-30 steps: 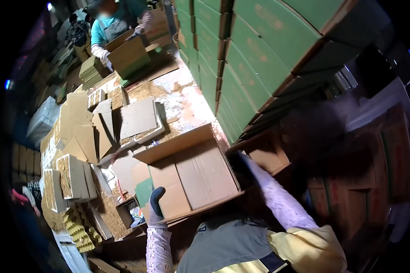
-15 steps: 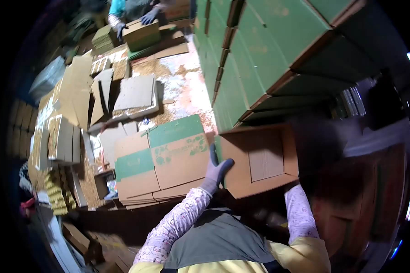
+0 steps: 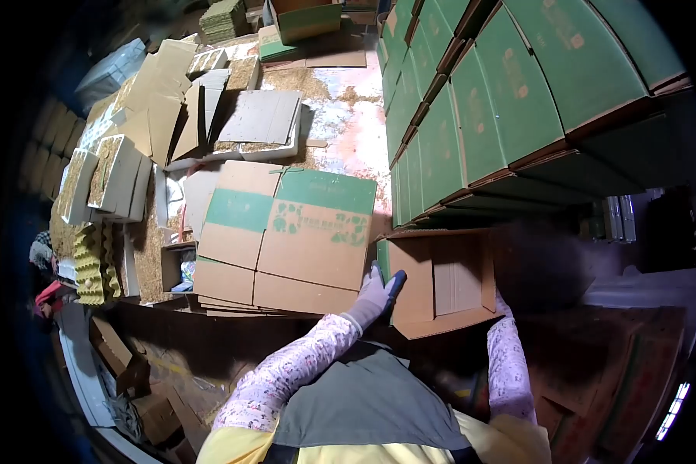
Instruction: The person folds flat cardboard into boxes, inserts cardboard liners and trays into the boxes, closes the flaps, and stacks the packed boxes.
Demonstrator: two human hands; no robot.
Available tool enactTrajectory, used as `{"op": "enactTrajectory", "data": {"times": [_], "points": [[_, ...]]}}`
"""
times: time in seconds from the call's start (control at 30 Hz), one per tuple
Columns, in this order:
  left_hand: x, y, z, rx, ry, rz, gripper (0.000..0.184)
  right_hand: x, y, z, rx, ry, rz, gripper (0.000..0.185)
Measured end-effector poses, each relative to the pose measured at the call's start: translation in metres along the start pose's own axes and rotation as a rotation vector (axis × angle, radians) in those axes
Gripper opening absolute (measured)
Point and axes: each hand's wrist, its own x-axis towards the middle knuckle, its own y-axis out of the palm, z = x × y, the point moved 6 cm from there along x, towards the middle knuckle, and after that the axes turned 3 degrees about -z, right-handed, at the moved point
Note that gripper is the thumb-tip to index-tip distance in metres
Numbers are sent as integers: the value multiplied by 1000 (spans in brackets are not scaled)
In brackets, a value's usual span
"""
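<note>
An open cardboard box (image 3: 455, 282) with a green outer side is tilted so that its inside faces me. At its left edge is my left hand (image 3: 377, 297), in a grey-and-blue glove, thumb over the near side and fingers along the green outside, gripping it. My right hand (image 3: 503, 305) is at the box's right side; its fingers are hidden behind the cardboard. Left of the box lies a stack of flattened cardboard boxes (image 3: 309, 259) with green bands and printed leaf marks.
Stacked green boxes (image 3: 510, 104) form a wall at right. White trays (image 3: 274, 149) with brown shreds and grey cardboard sheets (image 3: 260, 116) lie on the table. Yellow egg-tray-like sheets (image 3: 93, 267) stand at left. Another open box (image 3: 309, 23) is at the far end.
My view has shifted, so the table and green boxes sit differently in frame. Both arms stay at the open box. The co-worker's gloved hands at the far box have left view.
</note>
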Motion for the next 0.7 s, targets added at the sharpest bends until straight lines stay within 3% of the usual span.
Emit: {"op": "enactTrajectory", "data": {"times": [0.1,0.2,0.23,0.33,0.4,0.47,0.53,0.57,0.6,0.63,0.67,0.7], "points": [[0,14,24,168,42,-151,81,-1,-1,-5,27,7,-3,52],[11,42,56,-300,-187,207,74,-2,-3,-4,64,11,-7,52],[9,46,57,-431,-195,175,64,-3,-4,-5,77,14,-8,53],[3,60,70,-727,-386,438,61,-6,-9,-8,117,1,-17,54],[-12,34,51,-503,-175,372,65,-6,-10,-5,158,-11,-3,54],[-33,-27,13,-228,193,223,69,-10,-11,2,207,-36,23,55],[-67,-160,-57,191,655,129,66,-18,-22,23,311,-110,48,56],[-58,-207,-47,675,877,-224,76,-23,-26,36,382,-175,62,56],[-36,-251,-9,942,720,-293,84,-17,-39,53,446,-332,49,46],[-36,-294,20,979,545,-289,95,-48,-30,67,318,-492,-135,44],[-44,-313,76,1021,518,-336,106,-112,-3,91,185,-651,-323,42],[-75,-314,80,1083,476,-163,113,-150,33,110,18,-834,-274,42]]}}
